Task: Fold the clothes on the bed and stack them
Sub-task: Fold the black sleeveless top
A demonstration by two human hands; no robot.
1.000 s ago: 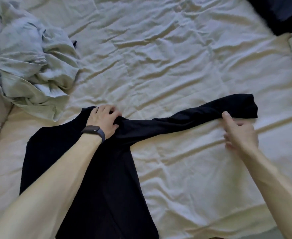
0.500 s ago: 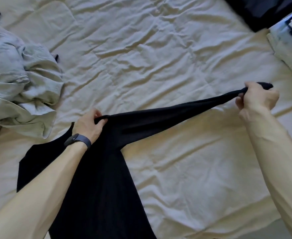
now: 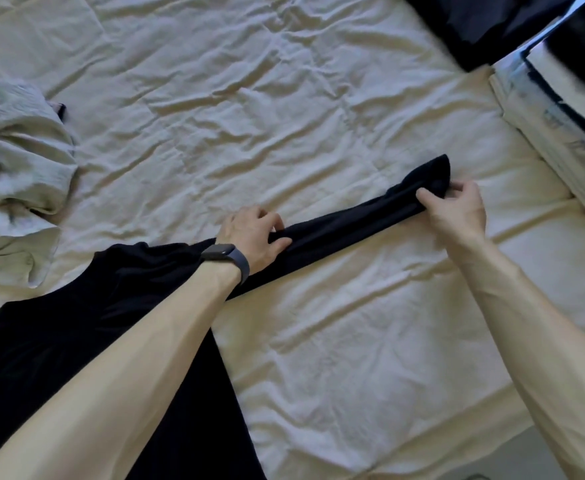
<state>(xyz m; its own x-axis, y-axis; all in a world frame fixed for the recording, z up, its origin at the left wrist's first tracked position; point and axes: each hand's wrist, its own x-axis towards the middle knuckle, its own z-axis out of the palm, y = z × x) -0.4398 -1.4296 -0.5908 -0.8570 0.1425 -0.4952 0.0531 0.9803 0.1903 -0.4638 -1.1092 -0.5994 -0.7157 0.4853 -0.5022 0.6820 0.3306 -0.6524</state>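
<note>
The left hand (image 3: 253, 237) and right hand (image 3: 457, 209) pinch the black sleeve (image 3: 346, 230); pull it flat, then fold it toward 8 o'clock.

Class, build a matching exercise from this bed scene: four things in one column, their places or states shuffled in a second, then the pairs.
1 left hand
2 right hand
3 pale green garment
4 folded pile

A crumpled, left side of the bed
B pinches the black sleeve near its cuff
C lies at the right side
D grips the sleeve, watch on its wrist

Pairs: 1-D, 2-B, 3-A, 4-C
</note>
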